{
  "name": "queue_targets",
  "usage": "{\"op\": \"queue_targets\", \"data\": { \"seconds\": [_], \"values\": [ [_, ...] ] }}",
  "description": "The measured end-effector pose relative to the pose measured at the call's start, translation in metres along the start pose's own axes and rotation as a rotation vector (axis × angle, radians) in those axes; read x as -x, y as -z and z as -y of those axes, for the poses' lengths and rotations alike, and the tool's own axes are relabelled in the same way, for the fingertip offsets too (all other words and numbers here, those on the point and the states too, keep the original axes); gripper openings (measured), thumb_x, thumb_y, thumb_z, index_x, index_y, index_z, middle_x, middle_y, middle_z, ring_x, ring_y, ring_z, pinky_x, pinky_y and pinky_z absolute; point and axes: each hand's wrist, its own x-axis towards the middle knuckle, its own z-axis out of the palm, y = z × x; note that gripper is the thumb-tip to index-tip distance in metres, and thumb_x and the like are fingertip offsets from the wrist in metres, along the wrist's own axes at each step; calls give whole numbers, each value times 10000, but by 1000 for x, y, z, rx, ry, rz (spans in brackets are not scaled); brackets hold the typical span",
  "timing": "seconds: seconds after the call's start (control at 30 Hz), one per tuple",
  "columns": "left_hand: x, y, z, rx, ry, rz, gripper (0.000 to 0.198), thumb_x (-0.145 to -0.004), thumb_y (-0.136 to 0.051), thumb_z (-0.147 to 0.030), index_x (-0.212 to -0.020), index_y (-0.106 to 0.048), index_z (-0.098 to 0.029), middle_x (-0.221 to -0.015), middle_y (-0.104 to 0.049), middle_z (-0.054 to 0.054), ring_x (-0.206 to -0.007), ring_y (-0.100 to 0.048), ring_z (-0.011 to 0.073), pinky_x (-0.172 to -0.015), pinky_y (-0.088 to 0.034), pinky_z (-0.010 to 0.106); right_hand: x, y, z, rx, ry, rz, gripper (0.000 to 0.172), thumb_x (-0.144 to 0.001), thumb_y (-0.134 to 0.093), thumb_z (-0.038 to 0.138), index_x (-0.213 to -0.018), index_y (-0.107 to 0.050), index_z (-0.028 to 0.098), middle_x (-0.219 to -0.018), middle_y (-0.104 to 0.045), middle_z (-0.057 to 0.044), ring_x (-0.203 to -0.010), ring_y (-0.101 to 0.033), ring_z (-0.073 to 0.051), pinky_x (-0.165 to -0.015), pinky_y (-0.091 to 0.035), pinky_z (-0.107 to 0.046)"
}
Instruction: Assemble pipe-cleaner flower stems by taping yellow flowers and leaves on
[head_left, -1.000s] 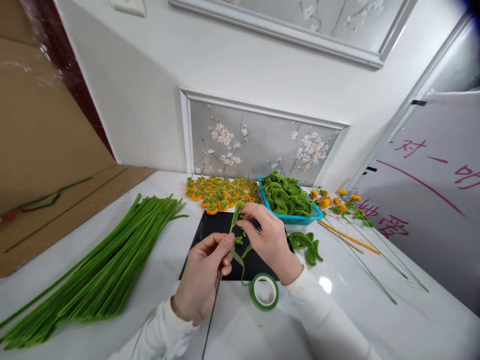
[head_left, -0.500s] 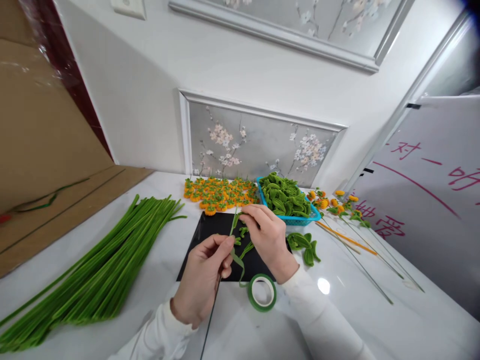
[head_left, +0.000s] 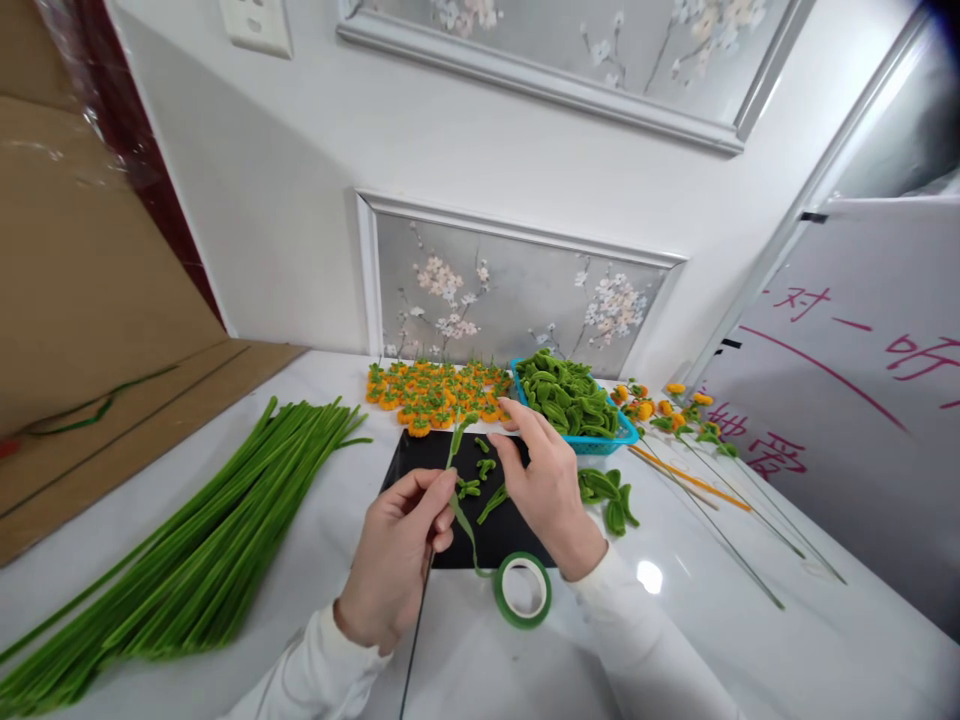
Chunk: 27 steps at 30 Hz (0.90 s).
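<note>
Between thumb and fingers, my left hand (head_left: 401, 550) pinches a thin green wire stem (head_left: 420, 630) whose top carries a fuzzy green piece (head_left: 463, 432). A strip of green floral tape (head_left: 469, 535) hangs from the pinch down to its roll (head_left: 523, 590) on the table. My right hand (head_left: 544, 490) is just right of the stem top, apart from it, thumb and fingers spread with nothing between them. Beneath both hands lies a black mat (head_left: 450, 552) with several small fuzzy green pieces (head_left: 486, 467) on it.
A bundle of green pipe cleaners (head_left: 217, 540) lies left. Orange flower heads (head_left: 435, 390) stand at the back beside a blue basket (head_left: 600, 442) of green leaves (head_left: 570, 395). Loose leaves (head_left: 615, 500) and finished-looking stemmed flowers (head_left: 675, 415) lie right. A wall (head_left: 300, 200) closes the back.
My right hand has let go of the stem top, opened and moved slightly right. The fuzzy green tip now shows plainly. My left hand keeps its pinch, and the view has tilted slightly.
</note>
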Motion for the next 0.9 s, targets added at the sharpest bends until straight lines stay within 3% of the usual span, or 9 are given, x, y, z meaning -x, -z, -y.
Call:
{"op": "queue_targets", "data": {
  "seconds": [0.13,0.27,0.47,0.6,0.7,0.9],
  "values": [
    [-2,1,1,8,-5,-14,236,-658,-782,-309,-665,-623,-135,-585,-441,-57,-486,-346,40,-361,-279,129,0,0,5,-72,48,-2,309,-923,-431,166,-1193,-571,221,-1188,-617,-88,-1110,-569,-201,-951,-468,-348],
    [-3,1,1,-12,-7,-15,242,-642,-788,-314,-657,-623,-138,-558,-448,-63,-473,-356,41,-374,-296,140,1,0,9,-130,19,-14,209,-919,-444,179,-1032,-620,191,-989,-656,-86,-923,-614,-186,-822,-500,-316],
    [-3,1,2,-76,-11,-38,235,-646,-767,-327,-666,-614,-150,-505,-477,-71,-445,-391,52,-408,-327,167,3,-7,14,-365,-175,66,144,-896,-493,242,-893,-628,190,-793,-645,-32,-665,-588,-142,-620,-476,-257],
    [-5,4,6,-247,-96,-60,208,-691,-721,-339,-677,-611,-163,-465,-490,-70,-432,-421,73,-421,-339,190,0,-8,16,-588,-357,84,137,-877,-525,284,-929,-601,183,-702,-587,5,-524,-522,-108,-501,-433,-232],
    [-3,6,7,-455,-220,-53,189,-729,-686,-326,-659,-606,-170,-437,-482,-69,-429,-434,83,-440,-351,201,-6,-5,14,-575,-413,73,201,-872,-529,294,-1015,-609,178,-698,-560,5,-535,-507,-113,-497,-419,-238],
    [-1,9,9,-668,-385,-13,175,-777,-628,-284,-637,-593,-185,-517,-477,-63,-430,-445,81,-427,-337,207,-11,1,10,-395,-298,148,165,-833,-581,248,-941,-695,196,-794,-550,-22,-669,-529,-137,-576,-430,-255]
  ]
}}
